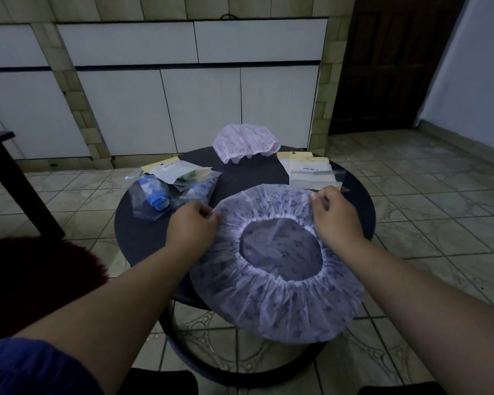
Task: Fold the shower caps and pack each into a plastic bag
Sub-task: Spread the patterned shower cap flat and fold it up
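Observation:
A white shower cap with a purple print (271,306) lies spread flat on the round dark table (143,229), its elastic opening facing up. My left hand (191,223) pinches the cap's far left edge. My right hand (335,213) pinches its far right edge. A pink-printed shower cap (244,142) sits at the table's far side. Empty plastic bags with yellow header cards (311,172) lie at the back right. Bags holding folded blue caps (166,191) lie at the back left.
The cap's near edge hangs over the table's front rim. A dark table corner (0,155) stands at the far left. White cabinet doors (200,109) line the wall behind. Tiled floor surrounds the table, and a dark red cushion (35,277) sits at my left.

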